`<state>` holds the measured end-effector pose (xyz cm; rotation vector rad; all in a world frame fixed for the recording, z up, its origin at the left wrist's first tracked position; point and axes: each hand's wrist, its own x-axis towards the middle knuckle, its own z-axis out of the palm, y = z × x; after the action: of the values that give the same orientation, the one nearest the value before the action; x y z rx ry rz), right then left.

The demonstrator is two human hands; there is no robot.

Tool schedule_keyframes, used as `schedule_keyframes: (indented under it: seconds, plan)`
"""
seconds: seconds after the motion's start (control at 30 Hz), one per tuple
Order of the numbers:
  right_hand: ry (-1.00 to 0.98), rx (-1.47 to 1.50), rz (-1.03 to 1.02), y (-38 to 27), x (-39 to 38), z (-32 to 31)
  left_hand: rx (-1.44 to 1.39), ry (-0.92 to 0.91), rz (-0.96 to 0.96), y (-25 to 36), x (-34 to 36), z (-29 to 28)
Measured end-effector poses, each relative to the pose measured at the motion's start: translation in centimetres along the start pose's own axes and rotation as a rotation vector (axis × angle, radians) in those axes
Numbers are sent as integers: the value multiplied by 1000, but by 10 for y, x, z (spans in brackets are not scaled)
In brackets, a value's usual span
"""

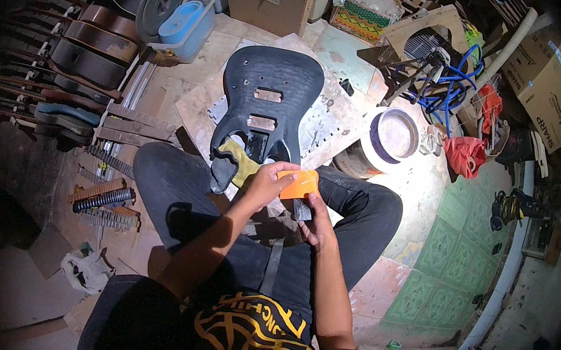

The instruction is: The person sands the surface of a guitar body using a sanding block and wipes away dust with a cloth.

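In front of me a black electric guitar body (269, 77) lies flat on a pale board, its neck end toward me. Just above my lap I hold a flat orange rectangular piece (301, 185). My left hand (267, 184) pinches its left side, while the fingers of my right hand (318, 225) close on its lower right corner. A small grey strip (302, 211), perhaps folded sandpaper, sits under the orange piece within my right hand's grip. Beside my left hand, a yellow and grey cloth (246, 164) drapes over the near end of the guitar body.
Several acoustic guitars (93, 60) hang racked on the left. Beyond them stands a blue plastic tub (196, 34). To the right are a round white container (395, 136), blue cables (459, 78) and a red bag (466, 155). Clamps or springs (104, 200) lie near my left knee.
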<state>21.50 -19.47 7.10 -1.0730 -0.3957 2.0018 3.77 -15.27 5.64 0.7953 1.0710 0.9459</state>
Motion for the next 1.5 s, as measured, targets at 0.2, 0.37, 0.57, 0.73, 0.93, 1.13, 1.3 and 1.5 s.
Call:
schedule_keyframes:
  seconds: [0.2, 0.37, 0.57, 0.73, 0.93, 1.13, 1.3, 1.5]
  plan:
    - [72, 188, 43, 2, 5, -7, 62, -67, -11, 7, -3, 0]
    - [23, 256, -7, 4, 10, -14, 50, -85, -17, 3, -1, -3]
    - [116, 209, -4, 8, 5, 0, 64, -54, 7, -6, -2, 3]
    - [82, 206, -5, 6, 4, -3, 67, -79, -29, -1, -2, 7]
    - [146, 147, 60, 6, 4, -2, 97, -98, -33, 0, -2, 3]
    - [158, 102, 109, 3, 6, -1, 153, -126, -34, -3, 3, -4]
    - [87, 194, 82, 3, 6, -8, 111, -136, -16, 5, 1, 0]
    - [74, 229, -68, 4, 4, -2, 620, 213, 135, 7, -12, 12]
